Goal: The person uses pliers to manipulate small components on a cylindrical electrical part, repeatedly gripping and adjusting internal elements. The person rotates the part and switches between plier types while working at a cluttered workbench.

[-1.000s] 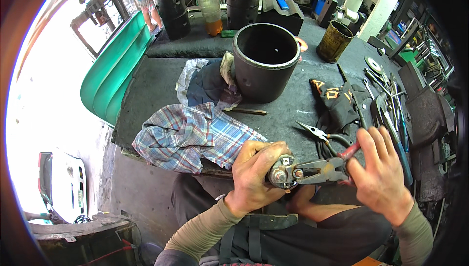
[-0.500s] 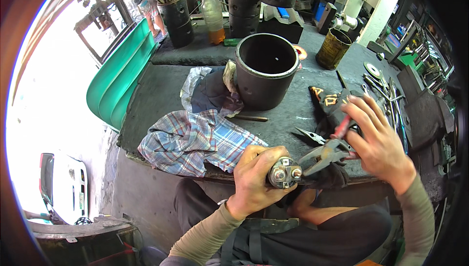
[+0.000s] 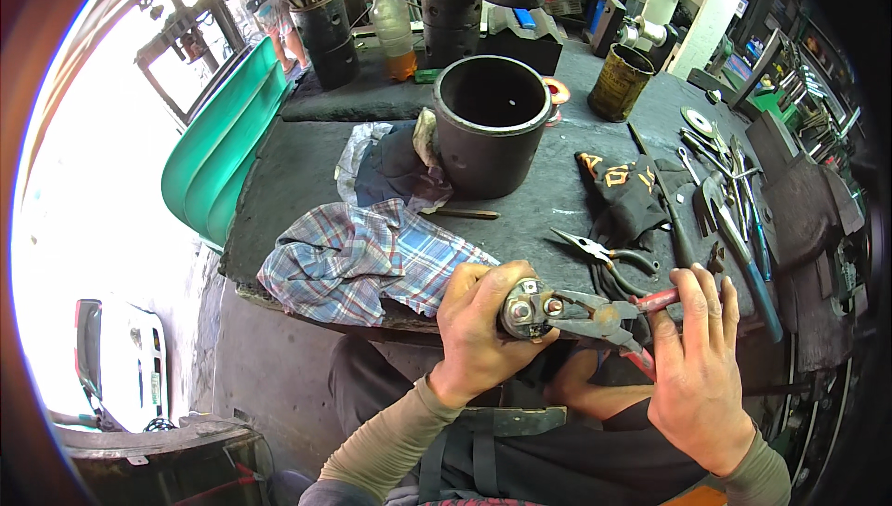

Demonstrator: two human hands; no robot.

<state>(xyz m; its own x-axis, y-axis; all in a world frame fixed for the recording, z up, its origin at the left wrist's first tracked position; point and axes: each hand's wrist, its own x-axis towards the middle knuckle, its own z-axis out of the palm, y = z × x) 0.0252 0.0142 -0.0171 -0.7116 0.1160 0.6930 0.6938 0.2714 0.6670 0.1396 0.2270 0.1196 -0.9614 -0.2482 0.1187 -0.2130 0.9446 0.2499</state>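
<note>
Gripping a cylindrical metal part (image 3: 522,311) w/ two threaded studs, the L hand (image 3: 478,329) shows in the head view w/ its fingers curled round the body, thumb side up, studded end facing the cam. Part is held in the air by the near edge of the dark worktop (image 3: 548,181), approx. centre of view.

R hand (image 3: 701,376) has red-handled pliers (image 3: 604,322): fingers bent over the upper handle, thumb btwn the handles. Plier jaws are a bit apart, tips at the R stud; can't tell if they bite.

On the worktop, just beyond the pliers, lie long-nose pliers (image 3: 589,246), handles spread, nr a black cloth (image 3: 627,195) w/ orange print. Crumpled plaid cloth (image 3: 334,255) is just past the L hand; thin rod (image 3: 465,214) behind it. Big dark open-top cylinder (image 3: 488,157) stands upright further back, rusty can (image 3: 620,83) to its R. Blue-handled tool (image 3: 762,302) lies far R.
</note>
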